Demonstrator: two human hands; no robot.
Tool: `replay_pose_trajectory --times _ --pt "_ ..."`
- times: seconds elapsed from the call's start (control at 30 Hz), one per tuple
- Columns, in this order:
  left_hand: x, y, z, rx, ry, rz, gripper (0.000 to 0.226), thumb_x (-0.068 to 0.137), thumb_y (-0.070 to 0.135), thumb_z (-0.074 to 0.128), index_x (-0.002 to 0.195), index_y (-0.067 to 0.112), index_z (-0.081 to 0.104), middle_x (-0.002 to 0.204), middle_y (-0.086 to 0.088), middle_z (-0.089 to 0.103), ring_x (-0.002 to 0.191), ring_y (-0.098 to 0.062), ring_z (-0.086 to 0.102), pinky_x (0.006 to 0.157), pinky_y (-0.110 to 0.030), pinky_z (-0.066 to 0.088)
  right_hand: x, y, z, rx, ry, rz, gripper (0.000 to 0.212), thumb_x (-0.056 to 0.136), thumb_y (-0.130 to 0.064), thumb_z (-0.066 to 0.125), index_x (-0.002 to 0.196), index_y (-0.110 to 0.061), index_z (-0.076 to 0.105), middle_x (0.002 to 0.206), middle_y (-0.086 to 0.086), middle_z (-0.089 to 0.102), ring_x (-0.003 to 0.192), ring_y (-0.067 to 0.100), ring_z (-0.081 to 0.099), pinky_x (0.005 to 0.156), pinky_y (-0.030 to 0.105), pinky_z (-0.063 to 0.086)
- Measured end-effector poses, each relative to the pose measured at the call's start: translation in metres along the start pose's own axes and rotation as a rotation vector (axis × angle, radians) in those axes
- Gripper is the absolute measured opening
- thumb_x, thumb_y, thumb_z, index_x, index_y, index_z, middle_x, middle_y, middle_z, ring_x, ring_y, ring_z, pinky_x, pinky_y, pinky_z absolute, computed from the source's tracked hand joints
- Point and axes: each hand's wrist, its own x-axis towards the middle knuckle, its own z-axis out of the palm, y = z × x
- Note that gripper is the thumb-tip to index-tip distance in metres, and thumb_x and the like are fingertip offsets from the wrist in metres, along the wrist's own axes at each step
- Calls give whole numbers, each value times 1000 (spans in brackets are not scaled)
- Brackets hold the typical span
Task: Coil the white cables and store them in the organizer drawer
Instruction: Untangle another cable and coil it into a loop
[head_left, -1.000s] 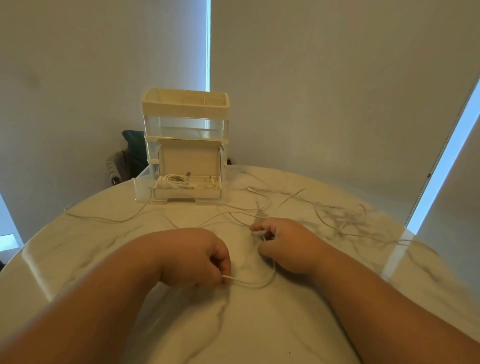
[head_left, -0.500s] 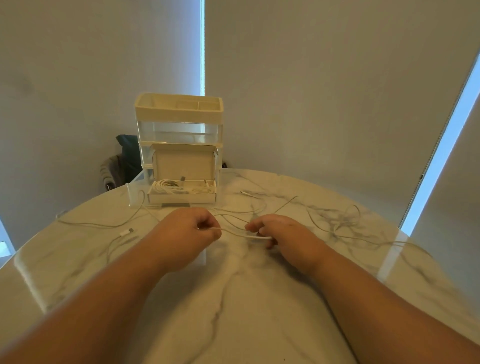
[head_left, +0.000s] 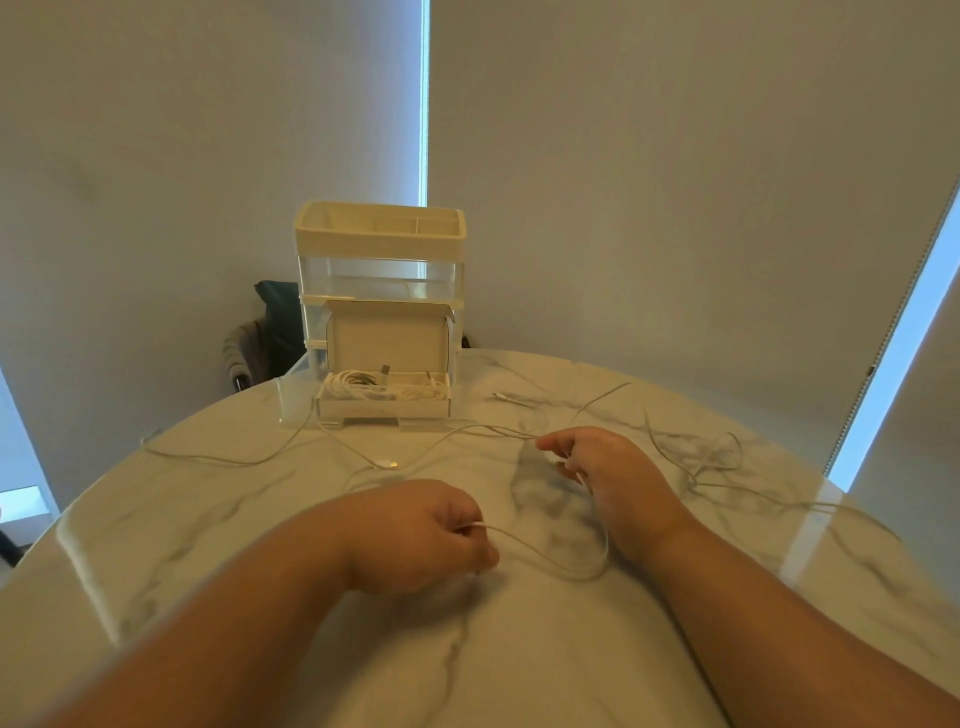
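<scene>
A thin white cable (head_left: 563, 564) runs in a slack loop between both hands on the marble table (head_left: 519, 649). My left hand (head_left: 415, 535) is closed on one part of it, near me. Farther out, my right hand (head_left: 608, 467) pinches the same cable. The rest of the cable trails away toward the organizer (head_left: 379, 291), ending at a connector (head_left: 387, 462). The organizer's bottom drawer (head_left: 296, 400) is pulled out and holds a small open box (head_left: 384, 405) with coiled white cables (head_left: 358, 387) in it.
More loose white cables lie tangled at the right (head_left: 717, 467) and stretched across the left (head_left: 223, 457) of the table. A short cable end (head_left: 511, 397) lies right of the organizer. A dark chair (head_left: 265, 338) stands behind the table edge.
My left hand has pulled back toward me with the cable, opening a slack loop between the hands. My right hand has stayed near the same place.
</scene>
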Motion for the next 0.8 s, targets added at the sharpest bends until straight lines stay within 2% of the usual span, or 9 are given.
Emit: replay_pose_trajectory --times 0.1,0.17,0.23,0.3,0.4,0.57,0.67,0.73,0.8 --pt "-1 5 1 -54 -42 62 19 92 44 59 93 29 71 90 7 69 83 -9 62 82 -32 51 -2 -6 2 102 98 89 31 82 -6 54 87 -27 76 89 12 72 71 21 62 61 35 50" --pt "-3 7 -1 -86 -73 83 18 93 43 58 94 32 73 78 19 66 76 -2 59 76 -26 49 0 -6 1 35 115 98 30 78 -3 56 85 -25 74 82 3 73 69 20 65 63 38 56" --pt "-3 4 -3 -55 -57 70 19 92 47 59 97 34 72 81 22 65 78 1 59 78 -23 48 0 -6 0 -7 98 85 29 75 -1 55 79 -23 73 76 -2 73 68 17 66 69 40 57" --pt "-2 -1 -6 -39 23 40 18 93 44 59 99 33 72 95 19 69 89 0 63 86 -25 51 -1 -8 0 25 73 58 23 70 -4 54 68 -20 69 66 3 69 60 19 58 60 40 51" --pt "1 -10 -14 -145 234 -30 16 93 32 58 100 28 72 100 13 68 93 -4 63 84 -22 50 -5 -13 -1 195 32 9 16 61 -8 48 58 -15 61 58 10 56 56 22 46 56 37 37" --pt "3 -33 -29 193 111 -311 39 99 34 36 122 17 63 123 -5 59 117 -24 55 89 -29 43 -1 -14 -4 602 111 46 24 74 10 35 66 0 56 64 18 54 60 28 48 56 36 42" --pt "4 -46 -29 256 110 -440 45 94 38 45 134 19 53 128 -5 52 116 -24 53 97 -34 43 2 -10 -5 535 142 86 26 77 10 40 68 -4 60 64 17 54 59 26 46 57 36 39" --pt "6 -51 -25 258 111 -457 59 91 34 56 145 23 37 142 -5 39 125 -25 47 102 -36 41 2 -7 -5 397 98 110 26 74 6 47 66 -11 64 64 18 55 58 25 44 55 35 35" --pt "9 -53 -23 226 147 -448 56 94 30 54 145 23 34 143 -6 33 124 -26 48 101 -36 41 0 -6 -5 259 41 151 26 75 9 49 76 -11 65 64 15 57 55 23 44 51 33 35"
